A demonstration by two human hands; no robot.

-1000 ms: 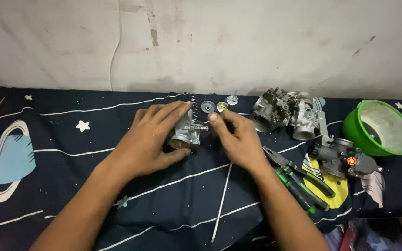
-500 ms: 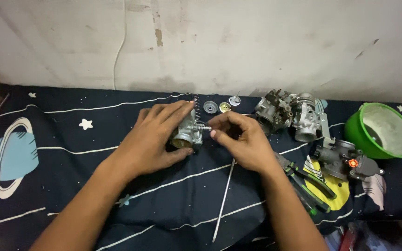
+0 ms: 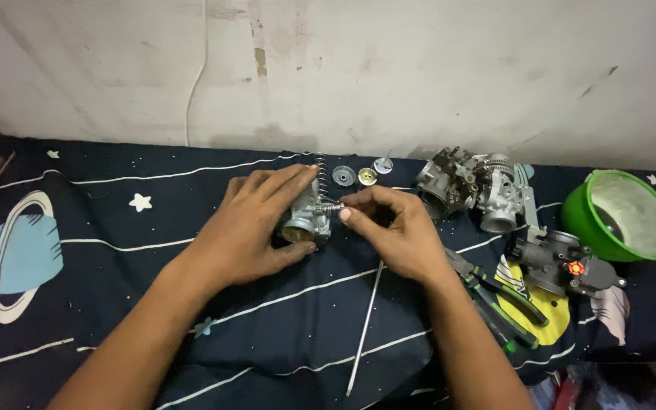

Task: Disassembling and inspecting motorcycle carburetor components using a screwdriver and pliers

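Right hand [image 3: 400, 235] has moved in, now pinching a small screw with spring [image 3: 331, 206] into the silver metal carburetor body [image 3: 307, 220], which the left hand [image 3: 256, 224] grips near the bedsheet's [image 3: 115, 288] far edge.

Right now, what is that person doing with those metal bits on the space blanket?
A person is working on a small metal engine part. The left hand grips it and holds it on the dark blanket. The right hand pinches a little spring sticking out of its side. A thin metal rod lies near the right wrist. Off to the right are more engine parts, pliers and a green bowl.
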